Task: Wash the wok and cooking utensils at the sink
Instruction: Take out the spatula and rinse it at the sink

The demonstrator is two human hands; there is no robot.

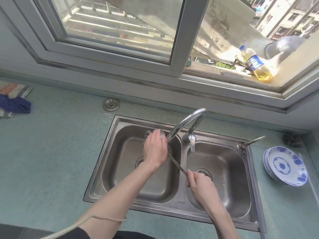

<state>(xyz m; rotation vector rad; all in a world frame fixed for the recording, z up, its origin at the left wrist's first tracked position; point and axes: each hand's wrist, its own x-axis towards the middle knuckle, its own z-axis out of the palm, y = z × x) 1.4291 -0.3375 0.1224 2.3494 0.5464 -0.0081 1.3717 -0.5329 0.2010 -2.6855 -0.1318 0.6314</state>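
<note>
Reading along the front rim of the sink (pixel 172 207), a small stamped brand mark shows upside down, too faint to spell out. A bottle (pixel 257 65) of yellow liquid lies on the window ledge with a blue label whose white print is blurred.

The utensil (pixel 176 163) is a thin metal-handled tool running diagonally across the divider between the two basins. Its head is under the tap (pixel 186 123) spout over the left basin and mostly hidden by the left hand (pixel 154 149); it is probably a ladle or spatula, but the shape cannot be made out. Water splashes white around it.

Left hand lies over the head with fingers spread and fairly straight, pressing on it. Right hand (pixel 201 184) is over the right basin, its grip curled round the lower end of the handle.

On the surface to the right stands a stack of plates (pixel 284 167), white with blue flowers, partly overhanging the edge. A dark scrubber (pixel 293 140) sits behind them. At far left a cloth (pixel 14 100) is cut off by the frame. A metal bowl (pixel 283 47) rests on the ledge behind the bottle.
</note>
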